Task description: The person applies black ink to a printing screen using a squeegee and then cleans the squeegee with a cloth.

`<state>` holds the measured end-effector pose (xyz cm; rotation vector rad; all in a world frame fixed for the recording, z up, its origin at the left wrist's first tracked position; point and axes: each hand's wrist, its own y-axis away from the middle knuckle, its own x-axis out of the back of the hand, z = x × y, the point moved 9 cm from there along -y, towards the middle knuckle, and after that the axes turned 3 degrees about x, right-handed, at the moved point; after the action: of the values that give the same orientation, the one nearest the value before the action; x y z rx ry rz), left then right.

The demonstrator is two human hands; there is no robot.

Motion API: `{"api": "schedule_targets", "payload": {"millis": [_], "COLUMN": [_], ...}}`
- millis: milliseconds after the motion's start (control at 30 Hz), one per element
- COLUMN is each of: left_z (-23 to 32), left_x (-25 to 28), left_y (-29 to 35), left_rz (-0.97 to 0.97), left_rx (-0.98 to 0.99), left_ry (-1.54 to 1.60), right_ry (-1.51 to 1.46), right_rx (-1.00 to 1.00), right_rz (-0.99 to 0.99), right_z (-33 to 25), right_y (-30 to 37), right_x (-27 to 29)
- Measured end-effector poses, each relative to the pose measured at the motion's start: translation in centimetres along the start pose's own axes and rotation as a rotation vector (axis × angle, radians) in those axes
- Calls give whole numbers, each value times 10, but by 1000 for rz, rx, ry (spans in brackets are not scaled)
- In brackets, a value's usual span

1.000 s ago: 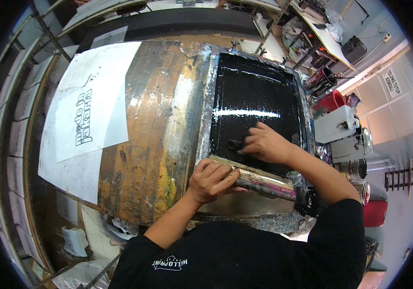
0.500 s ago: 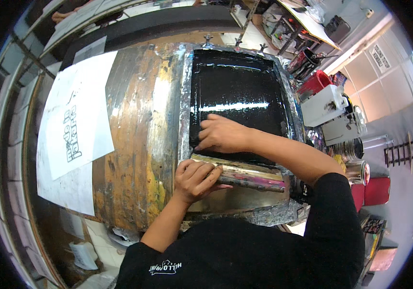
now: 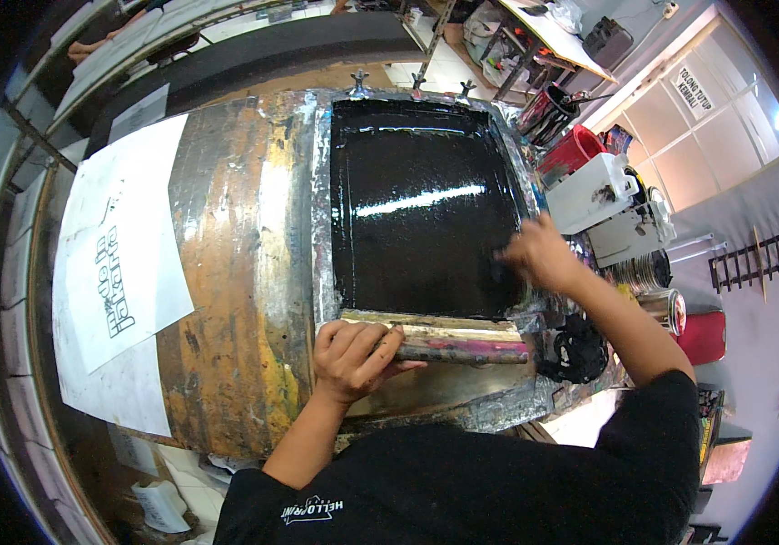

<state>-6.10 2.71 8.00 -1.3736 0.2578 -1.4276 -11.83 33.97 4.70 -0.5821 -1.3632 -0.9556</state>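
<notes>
Closed snugly, the left hand (image 3: pixel 357 359) wraps one end of a long, straight, cream-and-magenta-stained bar (image 3: pixel 471 346) at six o'clock of a glossy, black-coated rectangular panel (image 3: pixel 416 254); at four o'clock, the blurred right hand (image 3: pixel 545 256) bends its fingers, contents unclear.

Left hand (image 3: pixel 354 356) gripping stained bar (image 3: pixel 464 343), right hand (image 3: pixel 545 256) at right edge of black panel (image 3: pixel 421 250)
</notes>
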Motion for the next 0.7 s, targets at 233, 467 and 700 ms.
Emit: {"api": "schedule_targets", "payload": {"millis": [233, 467, 700], "left_z": [1, -3, -4], "left_x": [1, -1, 1], "left_y": [-1, 4, 4], "left_rz": [3, -43, -25], "left_rx": [-44, 3, 9], "left_ry": [-22, -3, 0], "right_ry": [31, -109, 56], "right_rx": [-641, -408, -431], "right_rz": [193, 168, 141], "right_z": [165, 47, 39], "right_y": [-124, -273, -267], "right_x": [-24, 9, 17]}}
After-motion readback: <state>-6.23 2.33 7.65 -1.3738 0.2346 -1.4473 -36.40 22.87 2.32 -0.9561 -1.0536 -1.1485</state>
